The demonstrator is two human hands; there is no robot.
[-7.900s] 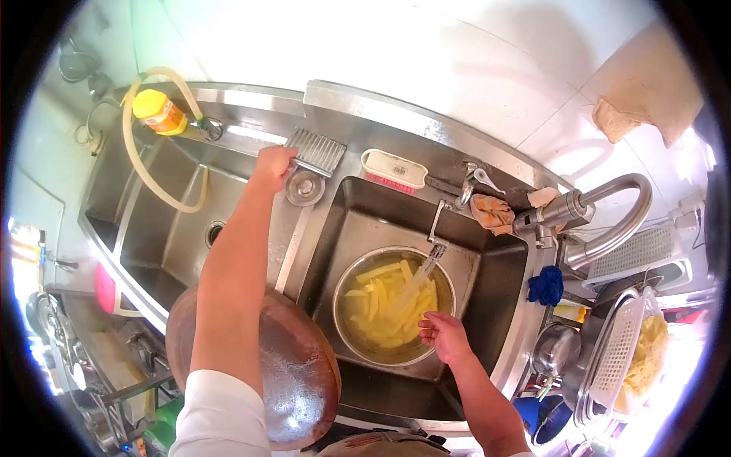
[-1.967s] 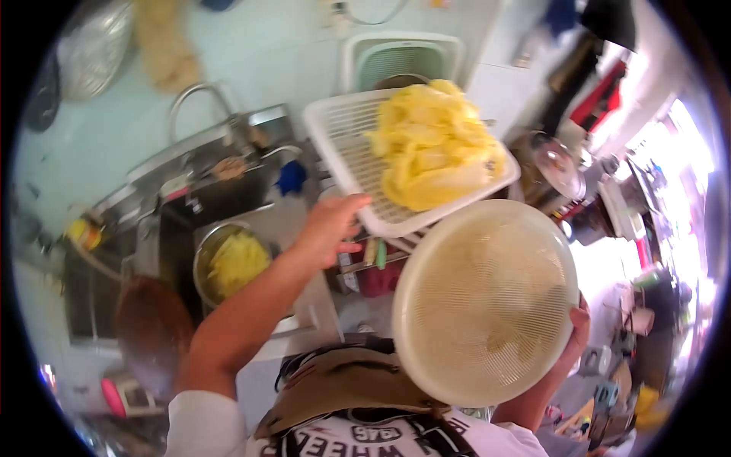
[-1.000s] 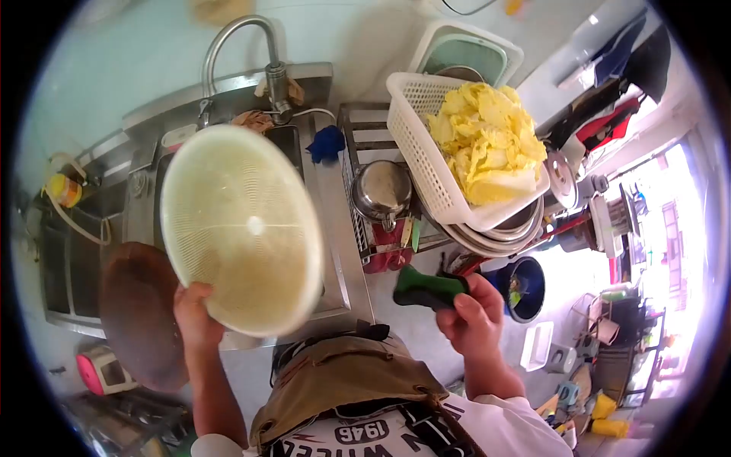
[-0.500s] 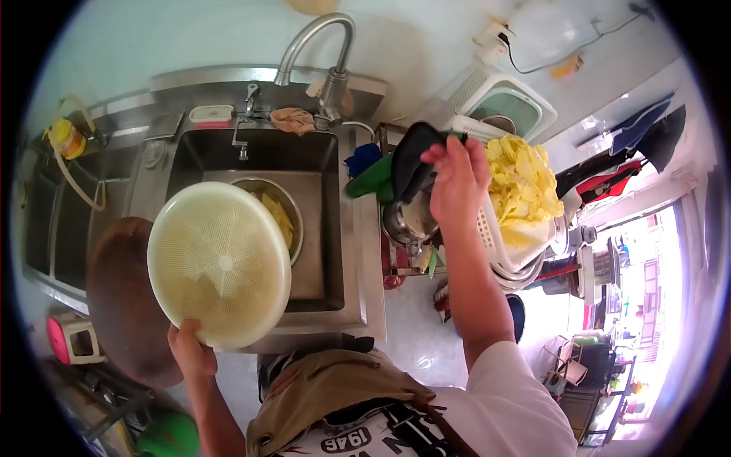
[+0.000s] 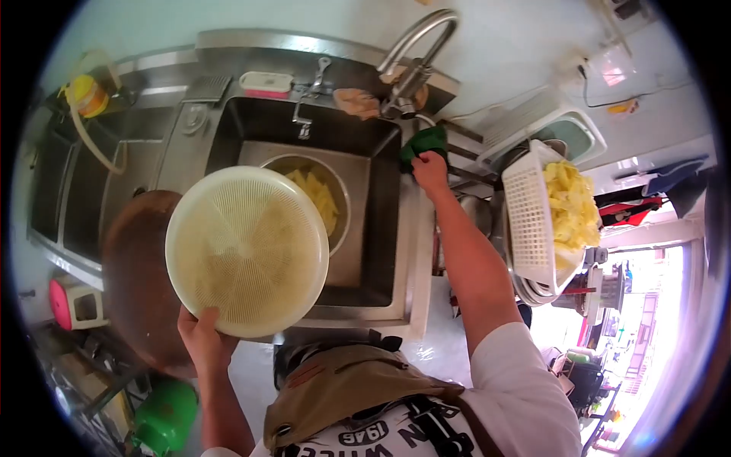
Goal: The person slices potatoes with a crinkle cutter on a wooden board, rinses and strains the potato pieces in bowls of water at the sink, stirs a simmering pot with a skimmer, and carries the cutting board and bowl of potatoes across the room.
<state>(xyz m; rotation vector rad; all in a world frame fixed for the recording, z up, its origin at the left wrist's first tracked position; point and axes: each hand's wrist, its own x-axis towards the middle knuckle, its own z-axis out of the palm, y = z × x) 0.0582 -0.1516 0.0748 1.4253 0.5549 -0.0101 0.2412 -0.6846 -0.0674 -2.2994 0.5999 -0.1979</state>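
My left hand grips the near rim of a cream plastic colander, thumb on the edge. The colander is held over the front left of the steel sink and hides part of a metal bowl. Pale yellow cut vegetable pieces lie in that bowl. Past the sink's right edge, my right hand has its fingers closed on a green cloth near the back corner.
A tall faucet rises behind the sink. At the right stands a white basket heaped with yellow leaves. A large brown round board leans at the left, near a green plastic item.
My right hand has moved down and left from beside the basket to the sink's edge. The dark cloth-like thing near it no longer shows. The view has shifted; the colander stays in my left hand.
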